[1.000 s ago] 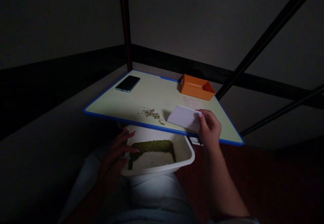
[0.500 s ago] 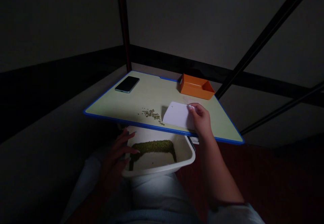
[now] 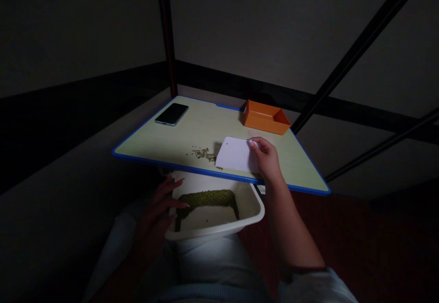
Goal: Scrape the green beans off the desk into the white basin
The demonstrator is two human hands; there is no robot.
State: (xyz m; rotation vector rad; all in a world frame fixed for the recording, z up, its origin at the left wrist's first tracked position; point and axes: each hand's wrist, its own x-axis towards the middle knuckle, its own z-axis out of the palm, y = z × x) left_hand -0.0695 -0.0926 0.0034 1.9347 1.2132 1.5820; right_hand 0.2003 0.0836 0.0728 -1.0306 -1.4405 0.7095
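My right hand (image 3: 268, 160) pinches the right side of a white flat scraper (image 3: 235, 154) with a small hole in its corner. The scraper stands tilted on the table (image 3: 144, 140), its left edge beside a scatter of small green mung beans (image 3: 203, 153). Below the table's front edge, a white tub (image 3: 252, 207) rests on my lap. Inside it, more mung beans lie in a band along the far and left sides. My left hand (image 3: 159, 209) grips the tub's left rim, fingers reaching over the inside; its thumb is hard to make out in the dark.
An orange open tray (image 3: 265, 118) sits at the table's back right. Toward the back left lies a phone (image 3: 172, 114), screen up. The table has a raised-looking blue edge (image 3: 185, 169). Walls stand close behind it and on the left.
My right hand and the scraper have moved slightly left, closer into the scattered mung beans. My left hand and the tub have stayed in place.
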